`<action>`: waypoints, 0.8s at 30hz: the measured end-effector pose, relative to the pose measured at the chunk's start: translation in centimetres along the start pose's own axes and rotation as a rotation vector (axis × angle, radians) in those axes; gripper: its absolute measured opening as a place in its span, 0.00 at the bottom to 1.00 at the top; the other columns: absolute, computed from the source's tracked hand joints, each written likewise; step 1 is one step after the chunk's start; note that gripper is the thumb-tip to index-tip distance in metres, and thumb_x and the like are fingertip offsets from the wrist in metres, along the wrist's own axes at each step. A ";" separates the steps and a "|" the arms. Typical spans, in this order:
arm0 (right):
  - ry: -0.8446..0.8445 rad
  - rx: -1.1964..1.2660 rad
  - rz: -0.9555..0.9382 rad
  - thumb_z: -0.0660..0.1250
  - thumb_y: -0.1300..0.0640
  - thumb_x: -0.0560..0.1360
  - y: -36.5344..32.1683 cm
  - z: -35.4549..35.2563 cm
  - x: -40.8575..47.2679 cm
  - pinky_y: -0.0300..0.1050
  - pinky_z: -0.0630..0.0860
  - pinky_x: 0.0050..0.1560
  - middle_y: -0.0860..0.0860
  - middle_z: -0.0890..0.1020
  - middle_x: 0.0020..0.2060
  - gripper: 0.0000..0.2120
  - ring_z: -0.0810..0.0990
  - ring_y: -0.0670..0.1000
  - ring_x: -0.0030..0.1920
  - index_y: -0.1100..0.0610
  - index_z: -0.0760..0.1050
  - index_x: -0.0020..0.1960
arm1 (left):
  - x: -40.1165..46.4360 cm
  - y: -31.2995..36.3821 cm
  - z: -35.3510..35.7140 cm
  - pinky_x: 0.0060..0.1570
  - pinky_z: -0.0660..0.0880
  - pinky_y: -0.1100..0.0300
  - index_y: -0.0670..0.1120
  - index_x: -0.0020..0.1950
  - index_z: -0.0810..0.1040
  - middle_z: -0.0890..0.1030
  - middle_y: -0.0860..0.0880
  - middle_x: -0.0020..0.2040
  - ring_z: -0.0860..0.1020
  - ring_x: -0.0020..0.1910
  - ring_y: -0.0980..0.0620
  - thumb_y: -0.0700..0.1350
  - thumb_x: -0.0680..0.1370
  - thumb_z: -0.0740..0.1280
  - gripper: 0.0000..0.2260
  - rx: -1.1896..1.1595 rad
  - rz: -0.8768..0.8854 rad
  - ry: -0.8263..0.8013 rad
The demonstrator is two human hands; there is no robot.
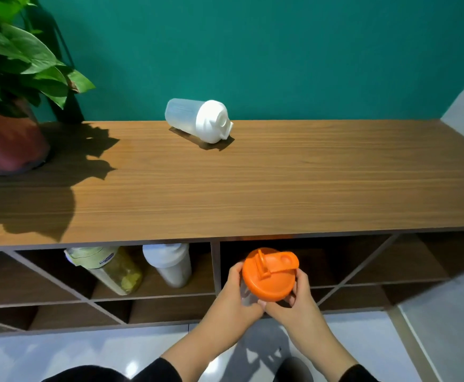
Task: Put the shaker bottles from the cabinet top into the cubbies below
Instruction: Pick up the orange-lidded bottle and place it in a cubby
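A shaker bottle with an orange lid (270,277) is held upright in front of the right-hand cubby (321,260), just below the cabinet top's front edge. My left hand (235,296) wraps its left side and my right hand (297,296) its right side; the clear body is mostly hidden by my fingers. A clear shaker bottle with a white lid (197,119) lies on its side at the back of the wooden cabinet top (252,188). In the left cubby (197,285) a white-lidded shaker bottle (170,264) stands beside a green-lidded bottle (106,267) that leans over.
A potted plant (13,106) in a reddish pot stands on the far left of the cabinet top, its shadow across the wood. A teal wall runs behind. Diagonal dividers split the outer cubbies. Light tiled floor (87,354) lies below me.
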State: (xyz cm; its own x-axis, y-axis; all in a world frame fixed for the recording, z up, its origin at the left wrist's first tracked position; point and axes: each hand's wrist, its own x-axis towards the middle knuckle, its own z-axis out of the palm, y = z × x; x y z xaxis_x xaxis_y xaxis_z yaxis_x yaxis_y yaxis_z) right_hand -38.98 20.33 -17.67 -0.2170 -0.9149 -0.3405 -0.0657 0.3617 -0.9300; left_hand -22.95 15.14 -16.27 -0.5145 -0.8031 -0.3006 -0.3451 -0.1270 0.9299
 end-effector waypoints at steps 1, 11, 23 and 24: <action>0.017 -0.006 0.007 0.82 0.41 0.54 0.4 0.1 0.5 0.54 0.75 0.67 0.44 0.74 0.66 0.53 0.75 0.48 0.66 0.40 0.58 0.72 | 0.5 -0.2 0.1 0.53 0.73 0.77 0.60 0.70 0.63 0.72 0.60 0.64 0.73 0.59 0.74 0.42 0.78 0.70 0.27 0.018 -0.009 0.016; 0.233 -0.155 0.034 0.81 0.54 0.67 2.6 3.0 5.0 0.38 0.76 0.49 0.51 0.77 0.58 0.40 0.79 0.50 0.57 0.48 0.59 0.70 | 3.8 -0.7 0.2 0.42 0.72 0.73 0.54 0.76 0.57 0.77 0.57 0.56 0.77 0.51 0.63 0.39 0.80 0.65 0.29 -0.098 -0.180 0.167; 0.358 -0.227 0.117 0.78 0.57 0.71 3.0 4.9 6.9 0.37 0.76 0.42 0.51 0.80 0.48 0.38 0.82 0.50 0.48 0.52 0.60 0.73 | 5.4 0.0 0.0 0.32 0.64 0.58 0.46 0.40 0.71 0.67 0.49 0.30 0.67 0.28 0.52 0.39 0.78 0.62 0.07 -0.093 -0.420 0.187; 0.360 -0.222 0.117 0.78 0.57 0.71 3.0 4.9 6.8 0.40 0.77 0.45 0.51 0.80 0.48 0.38 0.82 0.50 0.48 0.52 0.60 0.74 | 5.6 0.0 0.0 0.34 0.65 0.57 0.47 0.39 0.71 0.68 0.49 0.30 0.67 0.30 0.52 0.39 0.78 0.63 0.08 -0.104 -0.427 0.189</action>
State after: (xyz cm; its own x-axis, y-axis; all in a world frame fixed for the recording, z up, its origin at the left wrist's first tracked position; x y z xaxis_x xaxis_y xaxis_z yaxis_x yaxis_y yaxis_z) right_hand -35.85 14.29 -23.48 -0.5584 -0.7588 -0.3354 -0.2198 0.5252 -0.8221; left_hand -25.80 10.63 -17.93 -0.1888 -0.7571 -0.6254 -0.4092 -0.5183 0.7510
